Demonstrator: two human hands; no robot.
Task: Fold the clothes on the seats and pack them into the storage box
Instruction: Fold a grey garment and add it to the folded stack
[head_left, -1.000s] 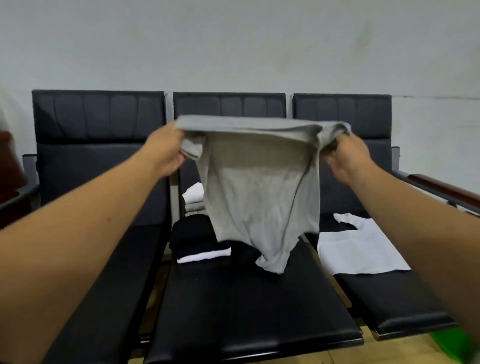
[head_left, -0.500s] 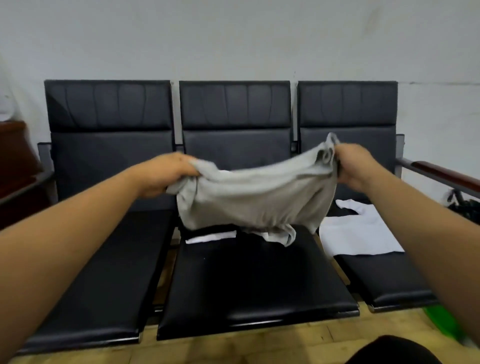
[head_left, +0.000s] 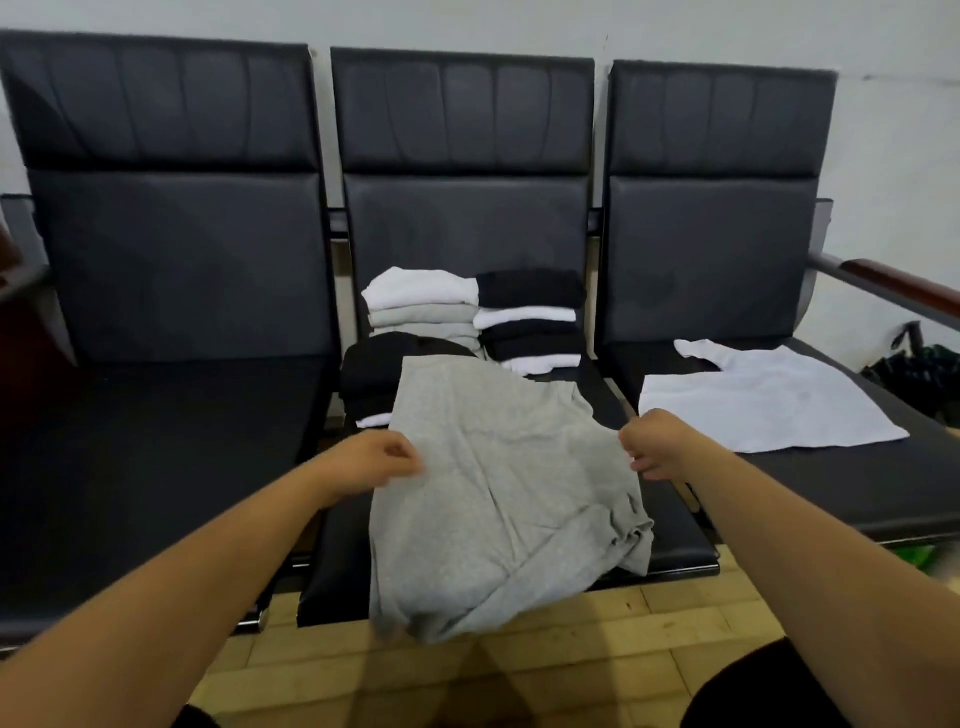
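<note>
Spreading is the step in hand, we reckon. The row of seats is three black ones side by side, and the middle seat is our work surface. No storage box in view, so packing looks like a later job.

The grey shirt lies on the middle seat, approx. flat but rumpled, w/ its near end hanging over the front edge and a bunched lump at the near-right corner. A white shirt lies flat on the right seat, not yet folded. Folded stacks in white, grey & black sit at the back of the middle seat, just behind the grey shirt's far end.

Our left hand has its fingers curled on the shirt's left edge, and our right hand is curled on the right edge. Both look like pinches, tho the frame is blurry.

To do this well, we think: pull the sides apart evenly to flatten creases, slide the shirt back so less overhangs, straighten that bunched corner, & keep clear of the stacks. Then fold the sides to the mid line.
</note>
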